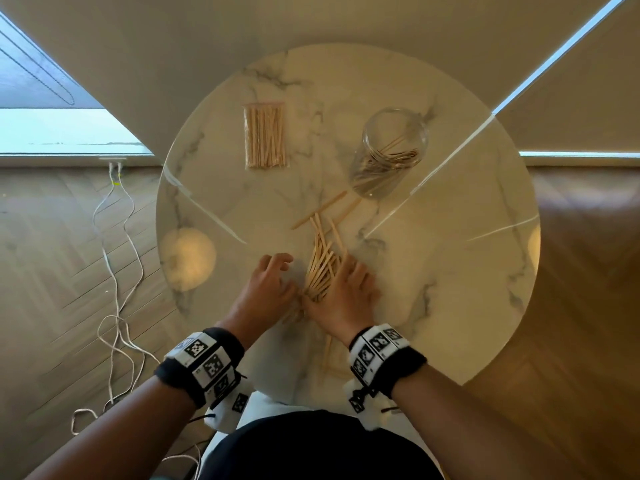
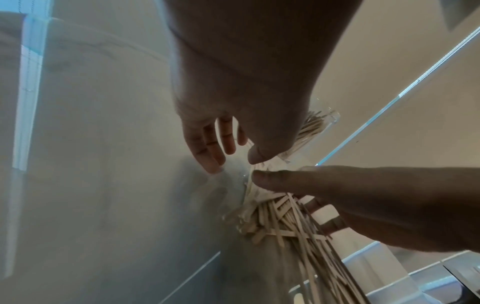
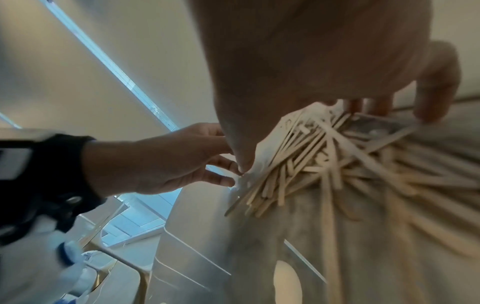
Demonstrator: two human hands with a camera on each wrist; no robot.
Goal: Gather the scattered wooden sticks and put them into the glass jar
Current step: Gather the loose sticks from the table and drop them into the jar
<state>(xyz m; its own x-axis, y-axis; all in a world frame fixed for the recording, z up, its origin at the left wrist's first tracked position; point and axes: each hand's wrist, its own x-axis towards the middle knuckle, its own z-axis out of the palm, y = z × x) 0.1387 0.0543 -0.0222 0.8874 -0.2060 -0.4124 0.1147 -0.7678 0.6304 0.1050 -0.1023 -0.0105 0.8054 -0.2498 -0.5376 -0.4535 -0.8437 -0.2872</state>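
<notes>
On a round marble table (image 1: 450, 271) a heap of sticks (image 1: 323, 268) lies between the person's two hands, near the table's front edge; the sticks cross one another in a loose fan, their near ends bunched together and their far ends spreading toward the jar (image 1: 389, 154). The left hand (image 1: 268, 289) rests on the left side of the heap with its fingers spread and relaxed — it presses at the bunched ends and grasps nothing that the views show. The right hand (image 1: 346, 296) lies flat along the right side, its straight fingers against the sticks; it too presses rather than grips. From the left wrist view the left thumb (image 2: 262, 156) and the right thumb (image 2: 280, 181) nearly meet over the bunched ends (whether they touch cannot be told). The right wrist view shows the same heap (image 3: 311, 156) under the right palm.

A few stray sticks lie apart from the heap: two (image 1: 327, 207) slant between it and the jar, and one more (image 1: 326, 348) shows by the right wrist, at the table's near edge. The jar stands on the far right part of the table, well apart from the hands, with some sticks already inside it, leaning; left of it, on the far side, lies a clear packet (image 1: 265, 136) of more sticks, flat. White cables (image 1: 117, 244) trail over the wooden floor left of the table.
</notes>
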